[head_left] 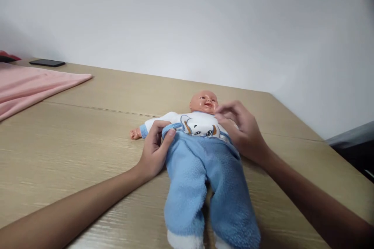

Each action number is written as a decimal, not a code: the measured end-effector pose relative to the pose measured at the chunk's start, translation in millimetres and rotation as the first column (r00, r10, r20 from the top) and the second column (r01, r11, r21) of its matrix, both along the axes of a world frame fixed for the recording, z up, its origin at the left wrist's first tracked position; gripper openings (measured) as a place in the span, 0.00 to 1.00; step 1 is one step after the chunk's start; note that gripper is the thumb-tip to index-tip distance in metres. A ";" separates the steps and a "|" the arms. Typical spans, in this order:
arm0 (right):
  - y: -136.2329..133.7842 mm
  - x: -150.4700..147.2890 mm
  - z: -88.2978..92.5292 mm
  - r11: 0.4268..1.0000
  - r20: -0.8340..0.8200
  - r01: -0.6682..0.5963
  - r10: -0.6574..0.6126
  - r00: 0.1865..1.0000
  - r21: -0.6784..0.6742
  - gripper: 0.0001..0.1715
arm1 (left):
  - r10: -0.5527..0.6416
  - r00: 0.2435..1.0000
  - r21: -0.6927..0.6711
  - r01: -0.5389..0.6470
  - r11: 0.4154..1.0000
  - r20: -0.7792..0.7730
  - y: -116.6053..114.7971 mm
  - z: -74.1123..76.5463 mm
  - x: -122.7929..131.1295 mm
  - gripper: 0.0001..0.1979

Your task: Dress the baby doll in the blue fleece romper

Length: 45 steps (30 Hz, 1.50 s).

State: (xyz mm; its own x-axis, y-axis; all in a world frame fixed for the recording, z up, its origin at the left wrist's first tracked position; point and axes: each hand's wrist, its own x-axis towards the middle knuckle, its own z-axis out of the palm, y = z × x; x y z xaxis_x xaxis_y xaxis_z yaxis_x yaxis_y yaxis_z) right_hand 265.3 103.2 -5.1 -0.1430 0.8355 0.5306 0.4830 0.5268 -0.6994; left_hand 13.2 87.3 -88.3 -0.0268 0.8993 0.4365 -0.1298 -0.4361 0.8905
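A baby doll [204, 102] lies on its back on the wooden table, its head pointing away from me. It wears a white top [201, 123] with a cartoon animal face and fuzzy light-blue trousers [189, 175]. My left hand [156, 146] is closed on the blue edge of the trousers at the waist, thumb on top. Over the doll's chest and shoulder on the other side is my right hand [241, 130], slightly blurred, its fingers curled together. Whatever they may hold is hidden, and so is the doll's arm on that side.
A pink cloth [35, 85] spreads over the table [117, 155] at the left. Behind it lies a black phone [47, 62], near a red and black item [8, 56]. A pale wall [175, 27] borders the far edge. Something dark [356, 149] stands beyond the right edge.
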 end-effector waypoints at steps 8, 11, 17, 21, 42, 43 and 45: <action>85.4 -99.9 44.9 0.838 0.801 -0.448 0.485 0.351 -0.311 0.12 | 0.051 0.999 0.055 -0.050 0.997 -0.018 -1.0 -5.3 -0.8 0.09; 98.2 -130.0 30.7 0.786 0.812 -0.511 0.525 0.256 -0.348 0.20 | 0.051 0.999 0.097 -0.049 0.994 -0.018 -1.5 -5.1 -0.4 0.10; 117.4 -151.3 3.2 0.770 0.818 -0.515 0.538 0.204 -0.378 0.12 | 0.019 0.999 0.112 -0.014 0.994 -0.046 1.8 -3.5 -1.0 0.09; 116.2 -146.0 4.6 0.809 0.796 -0.393 0.552 0.248 -0.438 0.16 | -0.020 0.999 0.173 0.025 0.985 -0.035 4.3 -7.3 -1.1 0.09; 65.8 -54.6 18.2 0.811 0.560 -0.504 0.576 0.595 -0.299 0.23 | -0.012 0.995 0.074 0.005 0.997 0.101 7.2 10.3 -1.2 0.10; 67.9 -54.7 19.2 0.791 0.528 -0.510 0.608 0.593 -0.339 0.25 | -0.023 0.993 0.017 0.022 1.000 0.114 11.5 11.4 -1.0 0.10; 72.4 -53.7 23.2 0.745 0.445 -0.504 0.666 0.598 -0.437 0.28 | -0.028 0.989 -0.094 0.042 0.995 0.143 21.5 10.5 -1.4 0.11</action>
